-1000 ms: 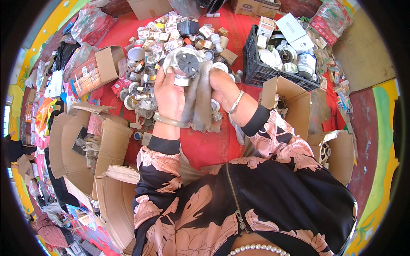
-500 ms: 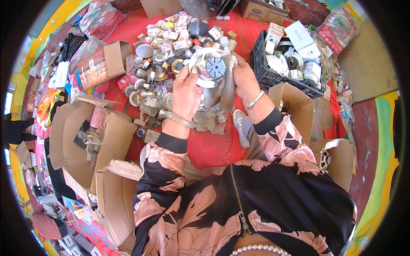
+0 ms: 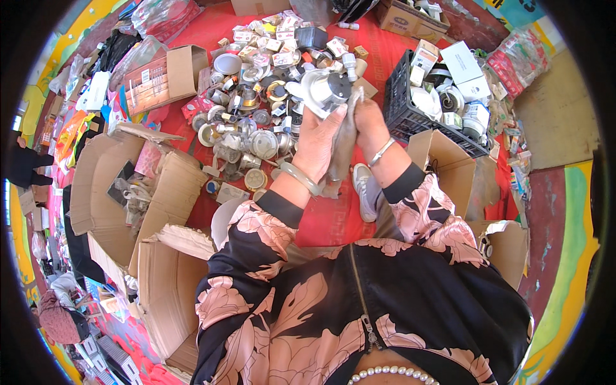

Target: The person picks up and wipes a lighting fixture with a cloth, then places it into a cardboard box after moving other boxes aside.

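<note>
Two hands on one part: my left hand [image 3: 319, 138] holds a round metal fitting [image 3: 324, 92] with a dark cap, raised above the pile, fingers wrapped round its white rim. My right hand [image 3: 369, 122] presses a grey cloth [image 3: 345, 144] against the fitting's side; the cloth hangs down between my wrists. Both grips are closed, left on the fitting, right on the cloth

Where it is: the fitting is in the air, over the near edge of the heap of metal fittings [image 3: 256, 122] spread on the red floor covering [image 3: 327, 218]. It touches nothing but my hands and the cloth

Progress, my read: this piece is mid-wipe. The cap faces up and looks clean enough, but the underside is hidden by my palm, so I can't tell how much is left on it. The heap is large and loose, with small cartons mixed in, so most of the lot looks unhandled. Can't tell from here which pieces in it are already wiped

Around:
- black plastic crate [image 3: 401, 106] to the right, holding boxed and loose parts
- open cardboard box [image 3: 449, 163] just right of my right forearm, inside not visible
- flattened cardboard boxes [image 3: 96, 186] on the left, a few metal bits lying in one
- my shoe [image 3: 366, 189] on the red covering, below the cloth
</note>
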`<state>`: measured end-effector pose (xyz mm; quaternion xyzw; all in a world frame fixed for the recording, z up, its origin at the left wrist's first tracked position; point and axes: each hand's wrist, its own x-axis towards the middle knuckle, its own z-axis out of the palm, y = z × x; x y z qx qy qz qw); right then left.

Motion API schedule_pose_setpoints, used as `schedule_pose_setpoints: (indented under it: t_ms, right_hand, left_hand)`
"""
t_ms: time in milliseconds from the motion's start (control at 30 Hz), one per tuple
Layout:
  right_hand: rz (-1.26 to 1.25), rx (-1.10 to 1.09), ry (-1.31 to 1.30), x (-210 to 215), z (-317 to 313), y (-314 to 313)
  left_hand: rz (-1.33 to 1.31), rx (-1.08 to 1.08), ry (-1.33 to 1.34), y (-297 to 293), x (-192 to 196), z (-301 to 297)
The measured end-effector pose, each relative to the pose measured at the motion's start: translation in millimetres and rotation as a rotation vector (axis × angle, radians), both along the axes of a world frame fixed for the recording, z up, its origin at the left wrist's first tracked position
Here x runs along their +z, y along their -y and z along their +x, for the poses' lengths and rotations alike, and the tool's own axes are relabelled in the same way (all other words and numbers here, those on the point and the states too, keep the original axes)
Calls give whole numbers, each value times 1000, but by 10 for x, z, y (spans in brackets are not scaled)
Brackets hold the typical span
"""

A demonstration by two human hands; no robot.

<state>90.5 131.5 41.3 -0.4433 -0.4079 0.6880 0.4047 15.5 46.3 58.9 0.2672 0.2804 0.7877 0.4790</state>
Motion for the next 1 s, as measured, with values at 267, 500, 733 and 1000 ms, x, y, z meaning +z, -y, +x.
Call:
schedule_pose_setpoints:
  t_ms: [267, 500, 733, 1000]
  right_hand:
    - [793, 643, 725, 197, 258, -280]
    - [447, 77, -492, 284, 707, -607]
    - [955, 472, 337, 449, 336, -171]
    - [577, 428, 156, 386, 237, -112]
  left_hand:
    - [-22, 58, 132, 34, 6, -344]
    - [-63, -7, -90, -7, 71, -325]
    - [-312, -210, -625, 5, -85, -229]
    - [-328, -241, -736, 46, 57, -312]
